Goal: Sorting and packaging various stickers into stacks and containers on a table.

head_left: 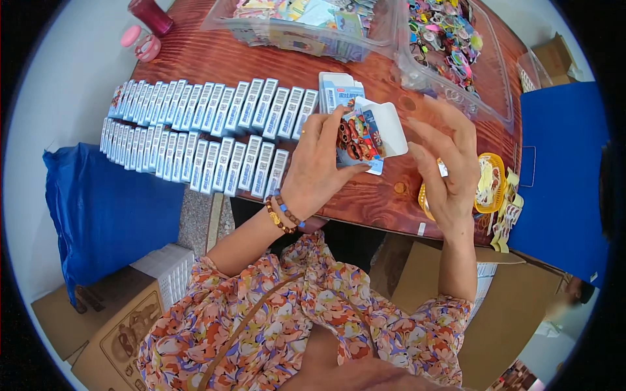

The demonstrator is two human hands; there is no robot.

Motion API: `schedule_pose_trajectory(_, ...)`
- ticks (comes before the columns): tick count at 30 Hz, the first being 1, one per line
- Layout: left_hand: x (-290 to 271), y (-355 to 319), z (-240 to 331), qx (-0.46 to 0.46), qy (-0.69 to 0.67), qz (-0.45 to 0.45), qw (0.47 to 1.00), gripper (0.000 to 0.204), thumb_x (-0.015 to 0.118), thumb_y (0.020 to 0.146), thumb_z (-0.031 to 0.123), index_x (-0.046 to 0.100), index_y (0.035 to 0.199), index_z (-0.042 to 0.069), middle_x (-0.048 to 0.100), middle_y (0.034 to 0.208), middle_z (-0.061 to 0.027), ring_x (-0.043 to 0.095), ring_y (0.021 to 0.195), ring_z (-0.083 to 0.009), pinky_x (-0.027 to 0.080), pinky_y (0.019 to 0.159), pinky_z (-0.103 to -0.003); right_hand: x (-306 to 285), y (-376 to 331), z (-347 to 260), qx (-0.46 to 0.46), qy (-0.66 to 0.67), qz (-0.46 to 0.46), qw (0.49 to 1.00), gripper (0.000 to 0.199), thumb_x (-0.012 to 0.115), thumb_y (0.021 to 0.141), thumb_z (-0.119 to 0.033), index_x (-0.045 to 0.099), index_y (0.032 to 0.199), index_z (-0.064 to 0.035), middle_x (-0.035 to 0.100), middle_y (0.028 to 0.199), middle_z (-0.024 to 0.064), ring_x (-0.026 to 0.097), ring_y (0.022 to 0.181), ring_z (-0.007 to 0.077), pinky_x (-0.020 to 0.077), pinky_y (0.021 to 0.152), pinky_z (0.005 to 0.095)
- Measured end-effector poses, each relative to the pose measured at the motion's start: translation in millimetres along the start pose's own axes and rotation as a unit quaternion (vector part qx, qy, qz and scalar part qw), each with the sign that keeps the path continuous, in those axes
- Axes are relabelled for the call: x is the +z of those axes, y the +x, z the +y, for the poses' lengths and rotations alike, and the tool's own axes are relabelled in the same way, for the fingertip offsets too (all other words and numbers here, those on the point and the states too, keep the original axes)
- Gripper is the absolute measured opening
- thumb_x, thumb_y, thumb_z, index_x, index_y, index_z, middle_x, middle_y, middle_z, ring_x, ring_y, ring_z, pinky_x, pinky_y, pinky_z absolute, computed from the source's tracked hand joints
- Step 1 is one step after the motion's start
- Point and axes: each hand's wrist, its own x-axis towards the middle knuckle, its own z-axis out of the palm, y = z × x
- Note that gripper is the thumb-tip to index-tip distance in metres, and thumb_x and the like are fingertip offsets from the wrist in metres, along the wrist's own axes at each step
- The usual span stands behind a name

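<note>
Gripping small carton [360,138], left hand [319,166] hides lower half.

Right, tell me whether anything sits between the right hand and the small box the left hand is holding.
Nothing visible does. The left hand holds the small box with its white flap open, and the right hand hovers just beside it with only bare wooden table below the gap.
</note>
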Motion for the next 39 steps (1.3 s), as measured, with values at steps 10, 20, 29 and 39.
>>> schedule_pose_trajectory(10, 25, -67, -11, -0.031, -0.059, -0.127, 0.990, 0.098, 0.088, 0.068, 0.021, 0.036, 0.148, -0.003, 0.051, 0.127, -0.0214, 0.053, 0.115, -0.0392, 0.046, 0.097, -0.045, -12, 73, 201, 0.233, -0.094, -0.119, 0.961, 0.021, 0.063, 0.090, -0.011, 0.071, 0.107, -0.0008, 0.071, 0.102, 0.0161, 0.068, 0.096, 0.0273, 0.0523, 0.083, 0.0345)
schedule_pose_trajectory(20, 27, -78, -39, -0.026, -0.094, -0.180, 0.979, 0.108, 0.093, 0.059, 0.017, 0.035, 0.149, -0.004, 0.052, 0.129, -0.0212, 0.053, 0.116, -0.0387, 0.047, 0.096, -0.044, 51, 135, 351, 0.203, -0.234, -0.372, 0.875, 0.019, 0.065, 0.079, -0.013, 0.072, 0.094, -0.0033, 0.072, 0.089, 0.0162, 0.070, 0.087, 0.0331, 0.0545, 0.079, 0.0424)
schedule_pose_trajectory(29, 30, -77, -45, -0.020, -0.109, -0.191, 0.975, 0.112, 0.095, 0.056, 0.020, 0.036, 0.148, -0.004, 0.052, 0.128, -0.0220, 0.055, 0.116, -0.0380, 0.049, 0.094, -0.044, 46, 133, 358, 0.297, -0.064, -0.351, 0.886, 0.008, 0.064, 0.080, -0.006, 0.061, 0.084, -0.0001, 0.066, 0.070, 0.0077, 0.069, 0.062, 0.0175, 0.0512, 0.053, 0.0320)
schedule_pose_trajectory(39, 31, -78, -48, -0.018, -0.115, -0.186, 0.976, 0.109, 0.095, 0.057, 0.024, 0.039, 0.146, -0.006, 0.054, 0.128, -0.0222, 0.057, 0.116, -0.0369, 0.050, 0.094, -0.044, 81, 144, 334, 0.272, 0.043, -0.293, 0.916, 0.015, 0.060, 0.087, -0.008, 0.061, 0.099, 0.0010, 0.062, 0.074, 0.0065, 0.059, 0.060, 0.0128, 0.0480, 0.051, 0.0290)
